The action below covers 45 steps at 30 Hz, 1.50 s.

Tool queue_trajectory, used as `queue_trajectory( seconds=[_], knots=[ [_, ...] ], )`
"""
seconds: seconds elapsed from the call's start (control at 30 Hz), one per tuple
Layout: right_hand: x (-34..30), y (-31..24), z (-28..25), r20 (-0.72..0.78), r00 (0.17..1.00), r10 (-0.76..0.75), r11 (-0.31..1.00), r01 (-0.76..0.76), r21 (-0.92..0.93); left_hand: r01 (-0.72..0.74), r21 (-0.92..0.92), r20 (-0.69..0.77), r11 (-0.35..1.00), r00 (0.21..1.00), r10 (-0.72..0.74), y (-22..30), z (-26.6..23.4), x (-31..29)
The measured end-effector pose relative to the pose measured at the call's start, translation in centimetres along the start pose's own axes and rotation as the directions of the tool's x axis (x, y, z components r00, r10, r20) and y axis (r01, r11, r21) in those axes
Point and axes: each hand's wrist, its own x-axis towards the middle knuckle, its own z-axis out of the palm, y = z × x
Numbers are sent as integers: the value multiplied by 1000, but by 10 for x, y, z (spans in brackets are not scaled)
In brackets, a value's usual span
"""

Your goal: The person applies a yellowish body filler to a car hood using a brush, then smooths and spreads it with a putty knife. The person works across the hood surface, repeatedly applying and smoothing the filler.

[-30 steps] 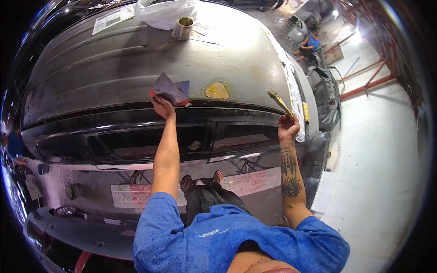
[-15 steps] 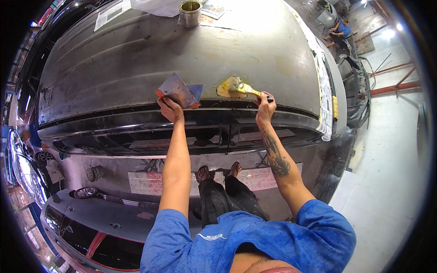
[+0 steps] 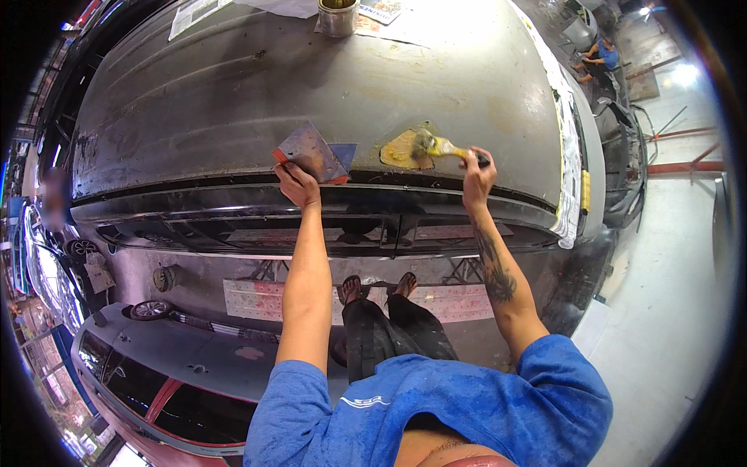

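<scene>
Along the near side of a grey car roof [image 3: 194, 109], my left hand [image 3: 297, 187] grips a flat, square grey-purple sheet [image 3: 307, 152] with red edges. A bluish corner [image 3: 344, 154] shows behind it; whether this is a second piece I cannot tell. To the right, my right hand [image 3: 478, 175] is closed round a paintbrush [image 3: 450, 149] with a yellow-smeared handle and a black end. Its bristles rest at the right edge of a wet-looking yellowish patch [image 3: 398, 156] on the roof.
A metal can [image 3: 338, 22] with drips stands on newspaper at the roof's far side. Masking paper [image 3: 572, 156] lines the right edge. I stand on a perforated plank [image 3: 451, 302]. Behind me is another grey car [image 3: 210, 354]. A person in blue [image 3: 603, 56] sits far right.
The brush has moved right, from over the yellowish patch to its right edge, uncovering more of the patch. My left hand keeps its hold on the sheet. The whole view has shifted slightly.
</scene>
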Motion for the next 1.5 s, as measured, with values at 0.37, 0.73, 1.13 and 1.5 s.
queue_trajectory(
  seconds=[0.37,0.73,1.13,1.5],
  knots=[
    [-2,-7,-9,168,986,16,978,20,-206,17,18,13,1000,1000,-17,5,-2,0],
    [-3,-2,-24,226,974,36,984,6,-180,26,13,18,1000,999,-27,7,-1,2],
    [-27,-33,52,839,325,-436,320,927,-194,70,1,17,998,997,-70,9,-2,0],
    [-7,-37,0,750,483,-452,454,848,-273,28,47,5,998,1000,-28,8,-2,0]
  ],
)
